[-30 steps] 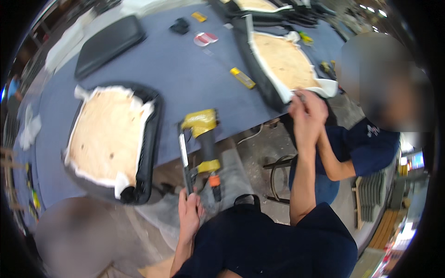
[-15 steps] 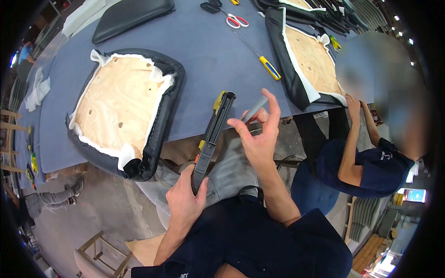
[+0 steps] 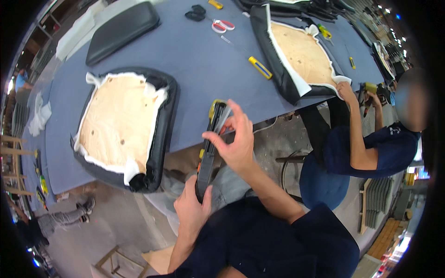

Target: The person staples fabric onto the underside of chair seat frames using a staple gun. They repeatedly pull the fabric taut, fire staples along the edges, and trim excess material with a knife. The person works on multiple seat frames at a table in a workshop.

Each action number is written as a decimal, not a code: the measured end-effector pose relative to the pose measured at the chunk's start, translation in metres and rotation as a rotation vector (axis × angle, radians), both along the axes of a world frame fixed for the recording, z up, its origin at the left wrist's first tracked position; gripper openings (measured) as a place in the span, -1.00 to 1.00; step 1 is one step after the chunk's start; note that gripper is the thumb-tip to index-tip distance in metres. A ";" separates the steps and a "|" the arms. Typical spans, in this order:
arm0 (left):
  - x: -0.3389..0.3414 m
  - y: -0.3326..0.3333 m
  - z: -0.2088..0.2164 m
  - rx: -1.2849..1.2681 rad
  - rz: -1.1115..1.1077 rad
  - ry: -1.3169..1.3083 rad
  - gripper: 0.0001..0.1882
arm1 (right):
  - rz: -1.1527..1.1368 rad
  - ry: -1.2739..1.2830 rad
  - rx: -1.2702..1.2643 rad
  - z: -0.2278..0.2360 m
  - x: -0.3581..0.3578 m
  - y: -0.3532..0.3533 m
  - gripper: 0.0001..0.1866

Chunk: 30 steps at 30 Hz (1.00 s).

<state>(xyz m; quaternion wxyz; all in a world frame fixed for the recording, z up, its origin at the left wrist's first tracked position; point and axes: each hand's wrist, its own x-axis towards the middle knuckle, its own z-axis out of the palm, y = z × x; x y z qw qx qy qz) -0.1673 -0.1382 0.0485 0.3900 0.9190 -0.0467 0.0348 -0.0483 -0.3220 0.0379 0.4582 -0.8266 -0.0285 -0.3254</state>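
My left hand [image 3: 192,206] grips the lower end of a long black and yellow staple gun [image 3: 206,167], turned so its open channel faces up. Between the thumb and fingers of my right hand [image 3: 237,144] is a grey strip of staples [image 3: 225,114], lying along the channel at the tool's far end. Whether the strip sits inside the channel I cannot tell. On the table to the left lies an upturned seat cushion [image 3: 118,123], with a bare plywood base, white lining around its edge and a black cover folded over.
The blue-grey table [image 3: 199,60] bears a black padded panel [image 3: 121,31], red-handled scissors [image 3: 223,26] and a yellow-handled screwdriver [image 3: 260,67]. To the right, a co-worker [image 3: 371,143] holds a yellow and black tool at a second upturned seat [image 3: 303,55]. A blue stool [image 3: 324,185] stands beside me.
My right hand has brought the staple strip leftward, from beside the staple gun to over its channel. The co-worker now has a yellow and black tool in view.
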 end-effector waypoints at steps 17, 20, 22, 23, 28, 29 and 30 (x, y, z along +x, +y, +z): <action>0.009 -0.019 -0.005 0.077 0.003 0.195 -0.51 | 0.387 0.745 -0.014 -0.040 -0.021 -0.031 -0.51; 0.006 -0.022 -0.008 0.025 -0.031 0.108 -0.54 | 0.445 0.881 0.243 -0.061 -0.036 -0.024 -0.31; 0.011 -0.014 -0.010 -0.008 -0.065 -0.025 -0.55 | 0.499 0.748 0.754 -0.107 -0.034 -0.011 -0.28; 0.012 -0.007 -0.010 -0.030 -0.084 -0.009 -0.54 | 0.551 0.878 1.026 -0.111 -0.030 -0.008 -0.29; -0.006 0.018 0.037 -0.035 -0.106 0.163 -0.43 | 0.303 0.463 1.144 -0.106 -0.032 0.012 -0.42; -0.009 0.032 0.035 -0.040 -0.153 0.243 -0.34 | 0.349 0.393 1.307 -0.105 -0.038 0.011 -0.41; -0.010 0.043 0.031 -0.215 -0.183 0.277 -0.40 | 0.405 0.335 1.466 -0.102 -0.044 0.011 -0.41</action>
